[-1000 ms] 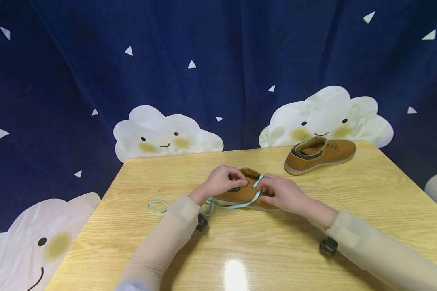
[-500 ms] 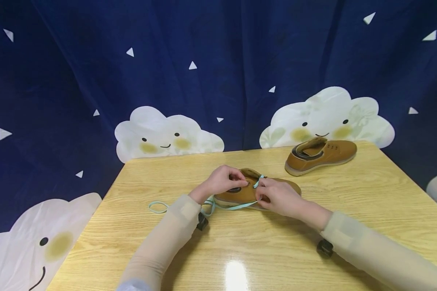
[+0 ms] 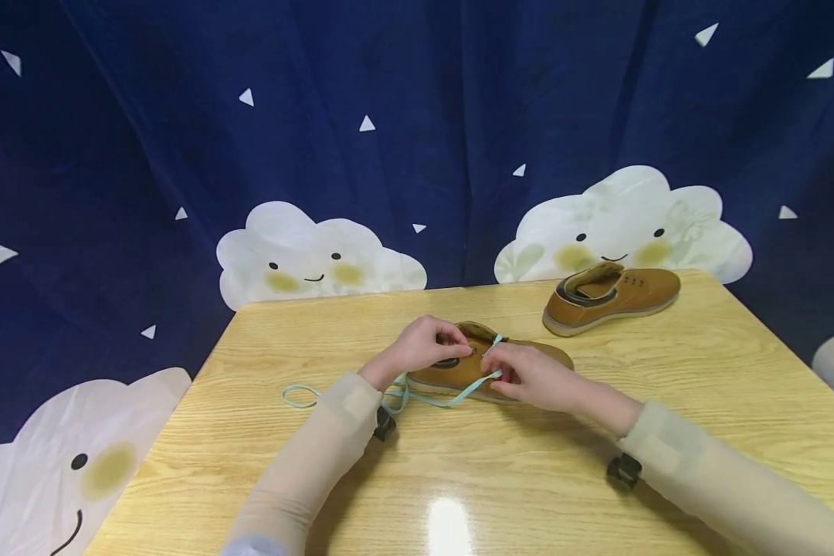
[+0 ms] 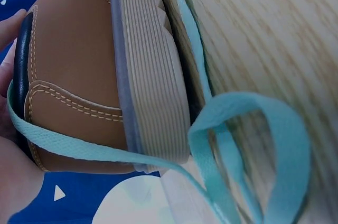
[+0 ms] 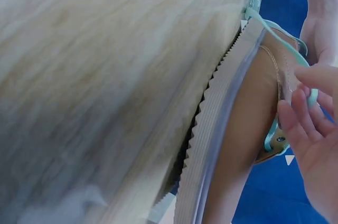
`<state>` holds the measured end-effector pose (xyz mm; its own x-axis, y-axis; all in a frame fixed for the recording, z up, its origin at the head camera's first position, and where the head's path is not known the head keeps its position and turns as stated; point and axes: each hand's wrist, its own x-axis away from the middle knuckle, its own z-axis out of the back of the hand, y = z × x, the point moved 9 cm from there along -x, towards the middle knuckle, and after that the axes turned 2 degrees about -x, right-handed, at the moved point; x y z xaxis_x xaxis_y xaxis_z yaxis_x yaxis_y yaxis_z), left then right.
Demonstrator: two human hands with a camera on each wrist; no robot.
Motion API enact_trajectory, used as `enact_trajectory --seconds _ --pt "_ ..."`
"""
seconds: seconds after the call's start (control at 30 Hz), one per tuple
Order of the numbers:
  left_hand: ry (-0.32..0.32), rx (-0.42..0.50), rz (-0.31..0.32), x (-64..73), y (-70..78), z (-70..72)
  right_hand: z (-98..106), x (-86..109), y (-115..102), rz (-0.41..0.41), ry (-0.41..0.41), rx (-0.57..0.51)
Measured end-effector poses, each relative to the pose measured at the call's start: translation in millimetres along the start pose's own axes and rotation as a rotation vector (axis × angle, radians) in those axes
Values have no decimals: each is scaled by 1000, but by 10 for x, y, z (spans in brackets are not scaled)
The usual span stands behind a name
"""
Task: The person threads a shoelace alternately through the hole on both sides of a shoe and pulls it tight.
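The bench's [image 3: 528, 479] far edge runs along 12 o'clock before the blue curtain [image 3: 361, 170], its side edges slanting at 9 and 3. The tan shoe [image 3: 459, 372] sits mid-bench, toe at 3 o'clock, with wood spreading from it down to 6. The second shoe [image 3: 615, 301], near the far edge, is at its 2 o'clock. A loop of the turquoise lace [image 4: 90, 151] lies out at 9. The left grip [image 3: 424, 345], curled, pinches the tan shoe's opening edge; the right grip [image 3: 538, 377], thumb and fingers nearly together, pinches the lace.
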<state>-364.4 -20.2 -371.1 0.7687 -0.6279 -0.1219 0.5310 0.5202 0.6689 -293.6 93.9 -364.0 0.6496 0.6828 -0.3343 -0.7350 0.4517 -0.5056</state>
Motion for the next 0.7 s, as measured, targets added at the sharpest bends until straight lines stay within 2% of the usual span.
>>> enact_trajectory --seconds 0.13,0.27,0.33,0.4,0.6,0.7 --pt "-4 2 -10 2 4 3 60 -8 1 4 96 35" --pt "-5 6 -13 2 -2 -2 193 -1 -65 65 235 44" --pt "-5 8 -13 4 1 -1 249 3 -96 95 278 34" --pt "-3 10 -14 6 6 2 282 4 -112 109 288 19" --pt "2 12 -7 7 7 3 278 4 -86 70 230 -4" --pt "-1 13 -1 10 4 -1 286 5 -84 64 239 1"
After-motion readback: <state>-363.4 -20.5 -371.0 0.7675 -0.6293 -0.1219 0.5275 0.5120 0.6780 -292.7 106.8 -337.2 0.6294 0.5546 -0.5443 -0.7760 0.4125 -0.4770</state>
